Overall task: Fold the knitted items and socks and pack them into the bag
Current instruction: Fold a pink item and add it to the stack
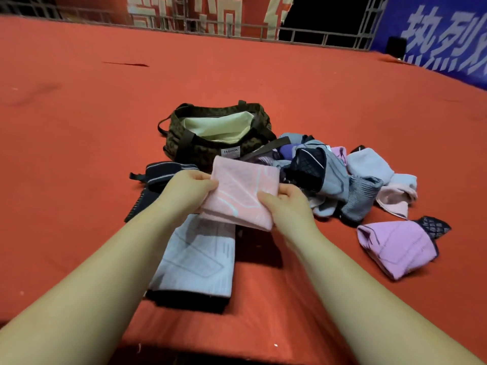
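Progress: early. The dark straps point(154, 177) at 9 o'clock lie unfolded on the red cloth point(79, 127). The bag point(218, 133) at 12 o'clock stands open; only pale lining shows, and no packed item is visible. The grey piece point(197, 256) at 6 o'clock lies flat on a black piece point(189, 301). The pile point(329, 175) at 2 o'clock and the purple piece point(398, 246) at 4 o'clock remain to be packed. The left hand point(189, 189) pinches the left edge of the folded pink piece point(242, 193), fingers curled. The right hand point(284, 204) grips its right edge, thumb on top. The pink piece is held above the grey piece, just in front of the bag.
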`<control>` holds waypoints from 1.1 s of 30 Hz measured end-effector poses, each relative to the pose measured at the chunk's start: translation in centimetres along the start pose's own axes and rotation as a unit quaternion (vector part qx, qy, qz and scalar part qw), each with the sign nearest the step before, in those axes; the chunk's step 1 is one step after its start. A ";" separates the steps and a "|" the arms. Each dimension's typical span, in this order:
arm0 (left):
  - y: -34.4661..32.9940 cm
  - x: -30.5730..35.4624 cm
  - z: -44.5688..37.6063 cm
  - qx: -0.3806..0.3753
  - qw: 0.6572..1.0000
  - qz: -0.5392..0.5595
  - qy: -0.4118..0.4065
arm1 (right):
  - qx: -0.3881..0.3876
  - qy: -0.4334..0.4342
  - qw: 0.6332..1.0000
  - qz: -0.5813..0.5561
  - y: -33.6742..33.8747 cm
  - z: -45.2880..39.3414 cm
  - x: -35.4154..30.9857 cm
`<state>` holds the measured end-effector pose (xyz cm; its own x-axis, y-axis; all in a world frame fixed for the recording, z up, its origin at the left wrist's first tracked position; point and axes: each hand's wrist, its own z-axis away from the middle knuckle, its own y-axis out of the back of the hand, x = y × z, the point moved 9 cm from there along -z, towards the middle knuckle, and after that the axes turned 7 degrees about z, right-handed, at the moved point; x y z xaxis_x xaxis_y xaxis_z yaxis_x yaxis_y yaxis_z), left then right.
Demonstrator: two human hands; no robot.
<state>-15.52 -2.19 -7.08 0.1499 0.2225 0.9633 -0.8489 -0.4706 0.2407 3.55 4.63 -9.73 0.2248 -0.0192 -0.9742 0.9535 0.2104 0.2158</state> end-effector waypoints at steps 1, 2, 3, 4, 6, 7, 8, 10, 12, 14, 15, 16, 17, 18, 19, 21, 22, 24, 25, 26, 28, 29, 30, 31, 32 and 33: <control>0.6 -0.3 -0.8 0.014 0.999 -0.032 -0.001 | 0.012 0.022 0.999 0.042 -0.6 -0.8 -0.6; 1.1 -0.5 -1.4 0.028 0.997 -0.069 -0.008 | 0.022 0.043 0.995 0.084 -1.1 -1.4 -1.1; 1.6 -0.6 -2.1 0.039 0.993 -0.107 -0.019 | 0.027 0.067 0.990 0.124 -1.7 -1.8 -1.5; 1.8 -0.8 -2.6 0.046 0.989 -0.139 -0.029 | 0.025 0.087 0.983 0.158 -2.3 -2.0 -1.8; 2.0 -1.3 -3.5 0.048 0.981 -0.182 -0.045 | 0.008 0.123 0.968 0.220 -3.8 -2.5 -1.6; 1.8 -1.6 -3.8 0.043 0.977 -0.200 -0.056 | 0.001 0.136 0.957 0.255 -4.5 -2.7 -1.2; 1.6 -1.8 -4.1 0.036 0.972 -0.219 -0.071 | -0.008 0.144 0.945 0.293 -5.2 -2.9 -0.8; 1.2 -2.3 -4.5 0.022 0.961 -0.256 -0.102 | -0.029 0.140 0.924 0.356 -6.1 -3.2 0.6; 0.8 -3.2 -4.7 0.008 0.944 -0.303 -0.130 | -0.031 0.140 0.904 0.403 -6.4 -3.2 1.3; 0.6 -3.5 -4.5 0.010 0.909 -0.378 -0.177 | 0.005 0.158 0.880 0.448 -5.9 -2.9 1.0; 0.5 -3.3 -4.4 0.016 0.880 -0.420 -0.220 | 0.017 0.172 0.869 0.463 -5.8 -2.8 0.8; 0.1 -3.0 -4.1 0.013 0.855 -0.448 -0.262 | 0.014 0.183 0.859 0.478 -6.0 -2.7 0.8; -0.1 -2.8 -4.0 0.008 0.837 -0.465 -0.287 | -0.004 0.190 0.849 0.494 -6.3 -2.8 1.1; -0.3 -2.9 -4.1 -0.005 0.826 -0.486 -0.286 | -0.027 0.199 0.839 0.506 -6.6 -2.9 1.4; -0.3 -3.2 -4.3 -0.026 0.820 -0.509 -0.260 | -0.050 0.207 0.830 0.515 -6.9 -2.9 1.7; -0.2 -5.5 -5.2 -0.091 0.818 -0.546 -0.157 | -0.089 0.211 0.827 0.514 -7.3 -3.1 2.5; -0.2 -6.4 -5.4 -0.122 0.817 -0.552 -0.114 | -0.106 0.198 0.829 0.511 -7.2 -3.2 2.8; -0.4 -7.1 -5.3 -0.151 0.823 -0.543 -0.074 | -0.137 0.175 0.830 0.511 -7.1 -3.6 3.5; -0.5 -7.2 -5.3 -0.156 0.821 -0.545 -0.063 | -0.147 0.164 0.832 0.509 -7.1 -3.6 3.7; -0.5 -7.1 -5.3 -0.156 0.817 -0.552 -0.054 | -0.159 0.156 0.831 0.510 -7.3 -3.6 3.9; -0.6 -6.6 -5.2 -0.158 0.801 -0.576 -0.049 | -0.176 0.142 0.824 0.520 -7.4 -3.7 3.9; -0.7 -6.2 -5.1 -0.161 0.790 -0.590 -0.050 | -0.183 0.134 0.822 0.522 -7.1 -3.9 3.8; -0.9 -5.7 -5.1 -0.162 0.777 -0.606 -0.052 | -0.183 0.127 0.821 0.526 -6.7 -3.9 3.7; -0.9 -5.2 -5.0 -0.158 0.762 -0.625 -0.058 | -0.170 0.127 0.820 0.531 -5.7 -3.9 3.4; -1.1 -4.4 -4.9 -0.147 0.743 -0.649 -0.072 | -0.160 0.121 0.827 0.525 -5.3 -3.3 3.2; -1.4 -3.4 -4.7 -0.129 0.724 -0.671 -0.098 | -0.151 0.132 0.837 0.508 -5.7 -2.4 2.6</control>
<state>-17.20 1.72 -11.20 0.9743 0.1949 -0.1125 0.0644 0.2372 0.9693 -1.78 5.77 -13.61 0.7992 0.5287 -0.2859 0.1932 0.2245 0.9551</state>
